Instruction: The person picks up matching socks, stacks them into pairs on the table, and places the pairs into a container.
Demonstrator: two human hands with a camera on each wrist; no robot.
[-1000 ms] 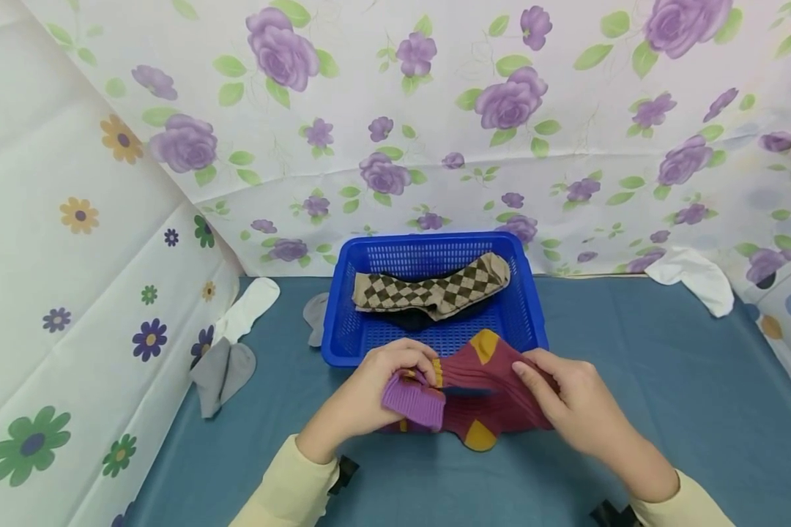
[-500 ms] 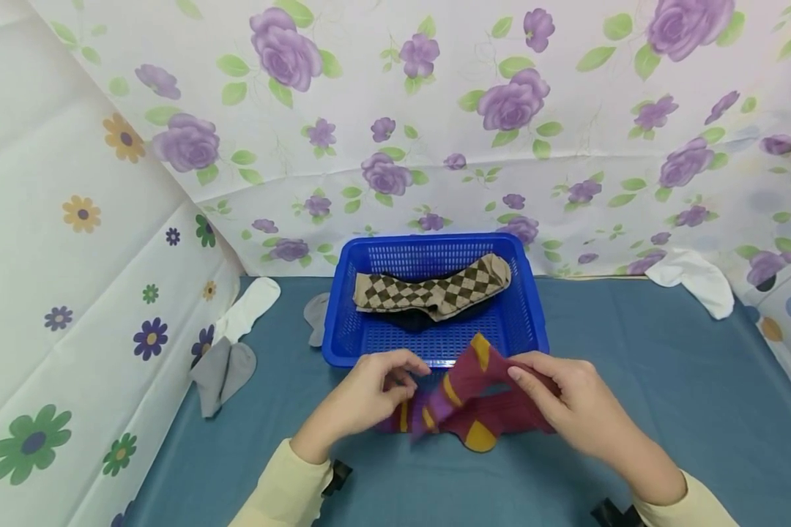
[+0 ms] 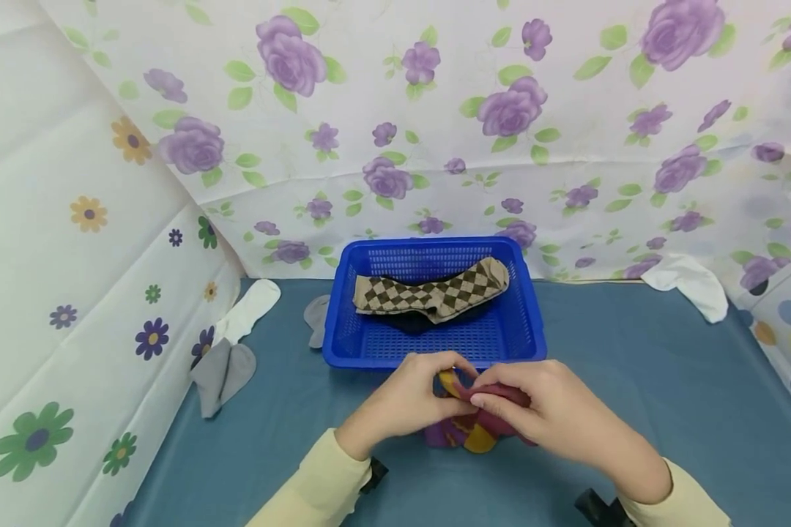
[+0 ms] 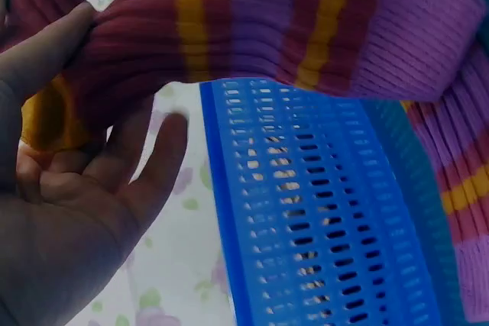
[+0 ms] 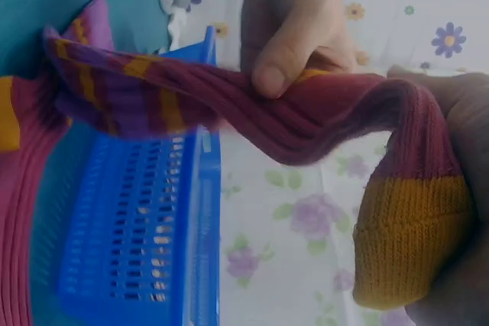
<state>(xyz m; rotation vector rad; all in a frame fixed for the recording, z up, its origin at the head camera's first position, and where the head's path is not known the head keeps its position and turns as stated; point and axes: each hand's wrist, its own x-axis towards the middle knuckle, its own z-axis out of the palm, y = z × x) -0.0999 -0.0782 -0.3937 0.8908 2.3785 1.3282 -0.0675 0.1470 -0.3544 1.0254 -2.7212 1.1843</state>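
Note:
My right hand pinches a maroon sock with yellow and purple stripes near its yellow toe. My left hand holds the same sock around its yellow heel, thumb on top and fingers underneath in the left wrist view. The sock's purple cuff hangs free beyond the left thumb. Below the hands, a matching sock lies on the table, its yellow heel showing and the rest partly covered by the hands. Just behind them stands a blue plastic basket.
Brown-and-beige argyle socks lie in the basket over something black. Grey socks and a white sock are at the left, another grey sock beside the basket. A white sock lies at the back right.
My left hand let go of the purple cuff, then moved right and took the held sock nearer the heel. My right hand came slightly left, bringing both hands close together.

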